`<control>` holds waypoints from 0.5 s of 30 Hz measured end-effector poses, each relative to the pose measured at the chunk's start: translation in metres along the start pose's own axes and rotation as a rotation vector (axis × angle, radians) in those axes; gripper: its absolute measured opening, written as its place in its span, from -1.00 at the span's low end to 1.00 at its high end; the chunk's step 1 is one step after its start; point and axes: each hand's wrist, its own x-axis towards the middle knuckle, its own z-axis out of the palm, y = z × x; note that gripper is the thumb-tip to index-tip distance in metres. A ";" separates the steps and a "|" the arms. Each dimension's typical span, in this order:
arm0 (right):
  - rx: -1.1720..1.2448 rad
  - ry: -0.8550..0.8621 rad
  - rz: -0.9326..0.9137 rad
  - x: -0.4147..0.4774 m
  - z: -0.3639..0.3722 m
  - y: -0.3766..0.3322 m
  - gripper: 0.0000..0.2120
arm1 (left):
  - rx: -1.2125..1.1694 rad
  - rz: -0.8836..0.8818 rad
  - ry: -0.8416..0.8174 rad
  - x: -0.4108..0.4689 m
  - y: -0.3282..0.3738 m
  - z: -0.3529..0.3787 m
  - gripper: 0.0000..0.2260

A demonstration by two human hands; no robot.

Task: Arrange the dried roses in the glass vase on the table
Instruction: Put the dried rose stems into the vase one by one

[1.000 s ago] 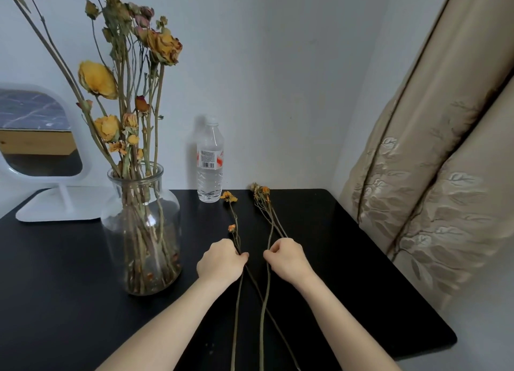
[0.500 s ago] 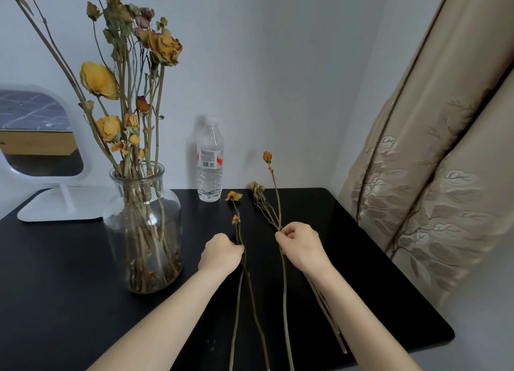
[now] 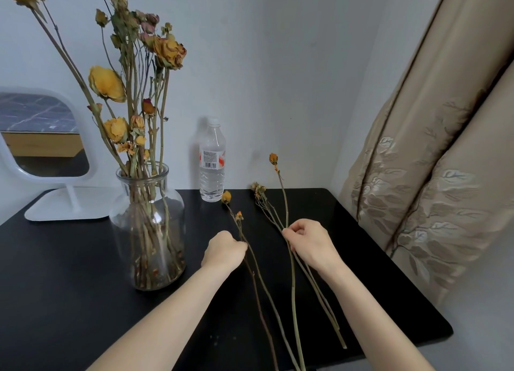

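A clear glass vase point(image 3: 147, 226) stands at the left of the black table point(image 3: 69, 273), filled with several dried yellow and pink roses point(image 3: 107, 84). My right hand point(image 3: 308, 242) is shut on a thin rose stem point(image 3: 284, 195) whose small orange bud is lifted off the table. More dried stems point(image 3: 319, 290) lie flat under that hand, their withered heads toward the wall. My left hand point(image 3: 224, 249) is closed on two loose stems point(image 3: 260, 284) with small orange buds, which lie on the table.
A plastic water bottle point(image 3: 212, 162) stands by the back wall, right of the vase. A white standing mirror point(image 3: 41, 153) sits at the far left. A beige patterned curtain point(image 3: 434, 162) hangs close to the table's right edge.
My right hand has picked one stem off the table and tilted its bud upward, shifting slightly right. My left hand has stayed on its stems.
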 end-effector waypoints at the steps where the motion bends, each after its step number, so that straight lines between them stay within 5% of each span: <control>1: 0.001 0.001 0.002 0.000 -0.001 0.000 -0.93 | 0.030 0.004 0.002 0.000 0.000 -0.001 -0.78; 15: -0.004 -0.031 0.000 0.000 0.006 -0.001 -0.89 | 0.732 0.089 -0.058 -0.018 0.010 -0.024 -0.91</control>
